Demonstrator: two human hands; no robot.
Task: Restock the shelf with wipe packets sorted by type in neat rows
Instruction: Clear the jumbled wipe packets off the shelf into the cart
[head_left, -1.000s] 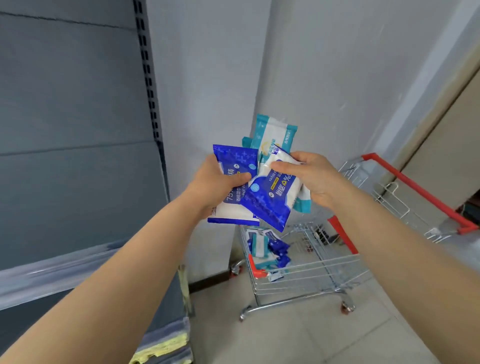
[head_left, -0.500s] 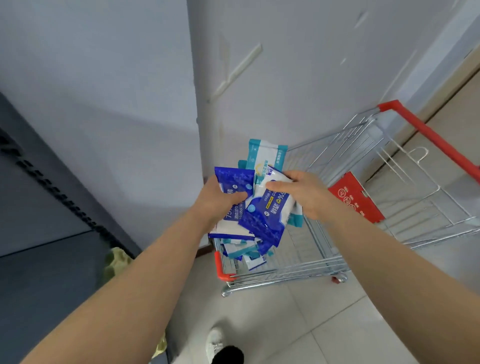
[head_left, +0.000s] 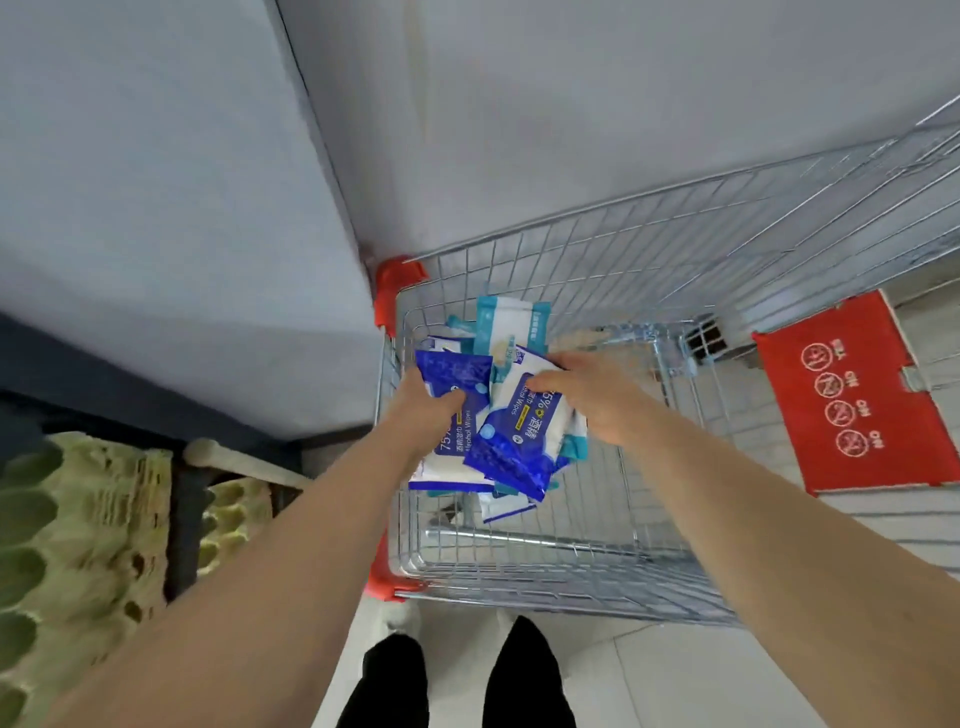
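Observation:
Both hands hold a bundle of wipe packets over the wire shopping cart (head_left: 675, 249). My left hand (head_left: 423, 402) grips a dark blue alcohol wipe packet (head_left: 457, 415) from the left. My right hand (head_left: 582, 395) grips another dark blue and white alcohol wipe packet (head_left: 524, 441) from the right. A teal and white wipe packet (head_left: 506, 325) sticks up behind them in the same bundle. More loose packets (head_left: 501, 506) lie on the cart floor beneath, partly hidden by the bundle. The shelf is out of sight.
The cart stands in a corner against the grey wall (head_left: 519, 130), with red corner bumpers (head_left: 395, 286) and a red fold-down seat flap (head_left: 852, 400). Yellow-green egg trays (head_left: 78, 530) sit low at the left. My legs (head_left: 457, 680) stand on the tiled floor.
My view has tilted down from the shelf side to the cart. Both hands have kept their hold on the packets, and the bundle now hangs inside the cart's rim.

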